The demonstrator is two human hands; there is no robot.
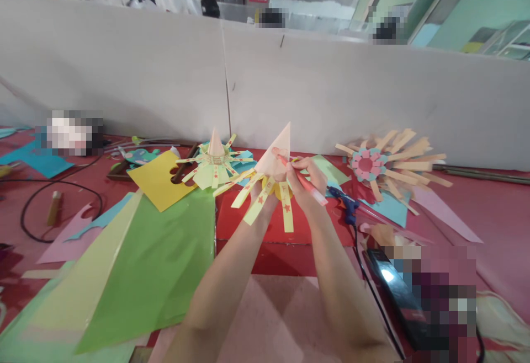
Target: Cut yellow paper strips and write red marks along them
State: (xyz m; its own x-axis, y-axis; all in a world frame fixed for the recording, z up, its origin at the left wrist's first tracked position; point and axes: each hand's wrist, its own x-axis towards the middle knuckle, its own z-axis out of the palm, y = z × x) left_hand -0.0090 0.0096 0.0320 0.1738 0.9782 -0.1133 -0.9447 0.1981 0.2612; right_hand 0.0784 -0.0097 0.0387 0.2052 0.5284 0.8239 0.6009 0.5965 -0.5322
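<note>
A pale pink paper cone [271, 156] with yellow strips hanging from its base is held up in front of me. Red stars and marks show on the strips. My left hand [265, 193] grips this paper craft from beneath, its fingers mostly hidden by the paper. Pinched in my right hand [307, 178] is a red marker [308, 186], its tip at the cone's face, where a red outline is drawn. To the left stands a similar paper craft [215, 156], a small cone with strips spread around it.
Green sheets [161, 263] and a yellow sheet [163, 181] lie left. At right are a blue glue gun [346, 206] with its cord, a phone [397, 291], and a pink-centred paper piece with many strips [366, 165]. A white partition [144, 70] rises behind.
</note>
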